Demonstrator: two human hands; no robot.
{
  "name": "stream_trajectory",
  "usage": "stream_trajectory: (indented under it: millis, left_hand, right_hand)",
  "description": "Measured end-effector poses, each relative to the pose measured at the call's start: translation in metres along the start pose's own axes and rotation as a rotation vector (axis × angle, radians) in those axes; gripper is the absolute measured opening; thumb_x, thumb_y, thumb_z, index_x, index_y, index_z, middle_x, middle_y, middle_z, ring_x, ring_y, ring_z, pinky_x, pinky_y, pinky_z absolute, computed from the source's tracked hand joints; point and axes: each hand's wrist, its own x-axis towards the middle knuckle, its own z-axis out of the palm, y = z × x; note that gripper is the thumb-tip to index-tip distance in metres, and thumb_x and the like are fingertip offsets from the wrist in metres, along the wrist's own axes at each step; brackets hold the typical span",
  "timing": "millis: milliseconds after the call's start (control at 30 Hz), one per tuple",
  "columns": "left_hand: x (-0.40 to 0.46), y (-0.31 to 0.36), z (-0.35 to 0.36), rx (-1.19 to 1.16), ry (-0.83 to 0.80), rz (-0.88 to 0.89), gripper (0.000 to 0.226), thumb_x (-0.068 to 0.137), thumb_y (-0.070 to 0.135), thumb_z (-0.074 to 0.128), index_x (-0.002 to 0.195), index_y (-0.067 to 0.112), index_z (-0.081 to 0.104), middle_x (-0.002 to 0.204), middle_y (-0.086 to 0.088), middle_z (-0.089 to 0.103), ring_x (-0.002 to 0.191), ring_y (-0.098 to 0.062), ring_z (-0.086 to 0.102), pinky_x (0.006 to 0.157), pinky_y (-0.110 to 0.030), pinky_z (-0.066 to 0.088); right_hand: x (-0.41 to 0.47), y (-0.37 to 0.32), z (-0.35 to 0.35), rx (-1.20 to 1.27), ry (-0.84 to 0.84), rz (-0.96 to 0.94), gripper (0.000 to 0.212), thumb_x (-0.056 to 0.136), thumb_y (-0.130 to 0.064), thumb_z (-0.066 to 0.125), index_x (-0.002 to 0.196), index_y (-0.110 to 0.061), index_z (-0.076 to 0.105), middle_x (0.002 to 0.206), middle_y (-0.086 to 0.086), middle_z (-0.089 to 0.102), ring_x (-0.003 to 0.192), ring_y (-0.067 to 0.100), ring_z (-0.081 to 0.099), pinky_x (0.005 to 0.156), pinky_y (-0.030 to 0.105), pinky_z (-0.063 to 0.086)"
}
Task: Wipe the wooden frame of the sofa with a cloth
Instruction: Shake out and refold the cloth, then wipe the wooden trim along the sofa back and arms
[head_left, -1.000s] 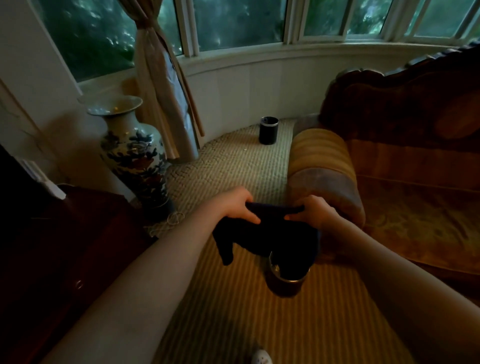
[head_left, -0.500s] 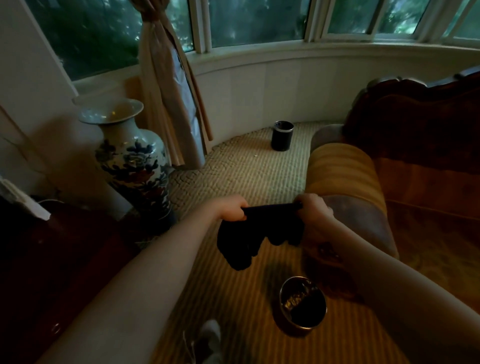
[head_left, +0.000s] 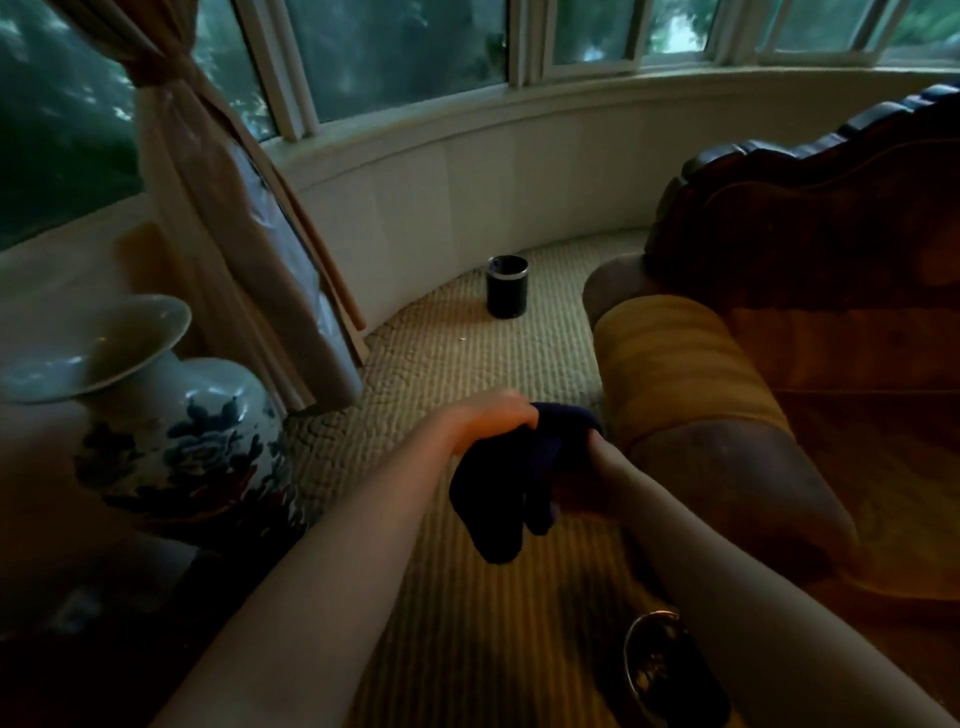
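- The dark cloth (head_left: 511, 478) is in the middle of the frame, held in the air between the two hands, above the striped carpet (head_left: 467, 623). It hangs in limp folds with two loose ends pointing down, so I judge it soft, light and without any stiffness; it will take the shape of whatever it is pressed on.
- The left hand (head_left: 488, 418) grips the upper edge of the cloth, its fingers curled over the fabric.
- The right hand (head_left: 597, 467) is mostly covered by the cloth. It seems to hold the fabric from the other side, but the view does not show how its fingers lie.
- A good hold, in my judgement, is to bunch the cloth into a pad in one palm, so that no loose end drags or catches on carving.
- The sofa (head_left: 779, 415) is just to the right of the hands, and its padded armrest (head_left: 691, 395) is the nearest part.
- The carved wooden frame (head_left: 810, 140) runs along the top of the backrest at upper right, well apart from the cloth. It looks hard and ridged, so the soft cloth must be pushed into the grooves.
- A round metal bowl (head_left: 670, 670) stands on the carpet at the lower right, under the right forearm.
- Farther out are a small dark cup (head_left: 506, 293) near the wall and a painted porcelain vase (head_left: 156, 410) on the left, which looks fragile.
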Motion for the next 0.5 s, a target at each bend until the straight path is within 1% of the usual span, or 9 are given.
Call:
stream_trajectory:
  millis: [67, 100, 167, 200, 233, 300, 400, 433, 500]
  left_hand:
    - [0.011, 0.003, -0.010, 0.076, -0.045, 0.043, 0.017, 0.090, 0.016, 0.049, 0.097, 0.009, 0.062, 0.085, -0.007, 0.060, 0.073, -0.017, 0.057, 0.066, -0.029, 0.045]
    - [0.017, 0.004, -0.014, 0.098, -0.072, 0.063, 0.015, 0.090, 0.016, 0.049, 0.095, 0.011, 0.062, 0.085, -0.006, 0.061, 0.074, -0.016, 0.058, 0.068, -0.029, 0.045]
    - [0.028, 0.002, -0.022, 0.114, -0.096, 0.096, 0.014, 0.090, 0.014, 0.048, 0.090, 0.015, 0.061, 0.084, -0.004, 0.060, 0.076, -0.016, 0.058, 0.069, -0.028, 0.044]
    - [0.036, 0.001, -0.026, 0.119, -0.089, 0.119, 0.015, 0.090, 0.012, 0.047, 0.092, 0.014, 0.062, 0.085, -0.004, 0.060, 0.078, -0.016, 0.057, 0.069, -0.028, 0.044]
    - [0.043, 0.001, -0.031, 0.127, -0.077, 0.145, 0.017, 0.090, 0.010, 0.046, 0.097, 0.012, 0.062, 0.087, -0.005, 0.060, 0.079, -0.016, 0.057, 0.069, -0.027, 0.044]
    - [0.056, 0.002, -0.039, 0.154, -0.092, 0.174, 0.023, 0.090, 0.008, 0.046, 0.106, 0.013, 0.061, 0.092, -0.004, 0.061, 0.082, -0.015, 0.058, 0.069, -0.025, 0.045]
    - [0.081, 0.005, -0.050, 0.232, -0.189, 0.144, 0.030, 0.091, 0.015, 0.050, 0.120, 0.016, 0.056, 0.109, -0.007, 0.062, 0.097, -0.020, 0.061, 0.079, -0.032, 0.050]
    - [0.091, 0.006, -0.056, 0.229, -0.205, 0.122, 0.035, 0.092, 0.019, 0.050, 0.127, 0.018, 0.053, 0.116, -0.006, 0.060, 0.103, -0.020, 0.059, 0.083, -0.035, 0.050]
    - [0.113, 0.008, -0.071, 0.149, -0.197, 0.084, 0.040, 0.096, 0.028, 0.049, 0.135, 0.022, 0.047, 0.123, 0.000, 0.054, 0.107, -0.016, 0.054, 0.084, -0.032, 0.048]
  right_hand:
    - [0.014, -0.005, 0.016, 0.216, -0.033, -0.085, 0.053, 0.099, -0.051, 0.024, 0.115, -0.009, 0.052, 0.102, 0.013, 0.059, 0.084, 0.027, 0.058, 0.068, 0.036, 0.047]
    - [0.021, -0.009, 0.024, 0.335, -0.051, -0.149, 0.052, 0.100, -0.048, 0.023, 0.121, -0.009, 0.051, 0.107, 0.015, 0.058, 0.090, 0.031, 0.057, 0.072, 0.037, 0.047]
    - [0.033, -0.019, 0.036, 0.540, -0.102, -0.264, 0.048, 0.102, -0.040, 0.021, 0.123, -0.007, 0.051, 0.109, 0.016, 0.058, 0.099, 0.034, 0.056, 0.083, 0.041, 0.046]
    - [0.037, -0.025, 0.042, 0.619, -0.126, -0.307, 0.044, 0.103, -0.033, 0.021, 0.119, -0.006, 0.052, 0.105, 0.015, 0.059, 0.096, 0.032, 0.057, 0.083, 0.039, 0.046]
    - [0.043, -0.031, 0.047, 0.675, -0.130, -0.335, 0.042, 0.103, -0.028, 0.020, 0.111, -0.005, 0.054, 0.099, 0.014, 0.059, 0.090, 0.028, 0.057, 0.079, 0.036, 0.047]
    - [0.054, -0.043, 0.053, 0.750, -0.103, -0.352, 0.041, 0.101, -0.019, 0.021, 0.091, -0.005, 0.058, 0.089, 0.015, 0.058, 0.080, 0.027, 0.056, 0.071, 0.034, 0.046]
    - [0.071, -0.061, 0.061, 0.839, -0.120, -0.331, 0.051, 0.092, -0.023, 0.028, 0.065, -0.006, 0.068, 0.069, 0.019, 0.063, 0.063, 0.030, 0.062, 0.058, 0.032, 0.052]
    - [0.079, -0.069, 0.061, 0.885, -0.128, -0.321, 0.052, 0.091, -0.027, 0.030, 0.065, -0.007, 0.069, 0.066, 0.018, 0.064, 0.062, 0.031, 0.063, 0.059, 0.033, 0.052]
    - [0.097, -0.091, 0.058, 0.985, -0.118, -0.294, 0.050, 0.097, -0.036, 0.026, 0.090, -0.006, 0.064, 0.077, 0.018, 0.062, 0.071, 0.031, 0.059, 0.069, 0.036, 0.046]
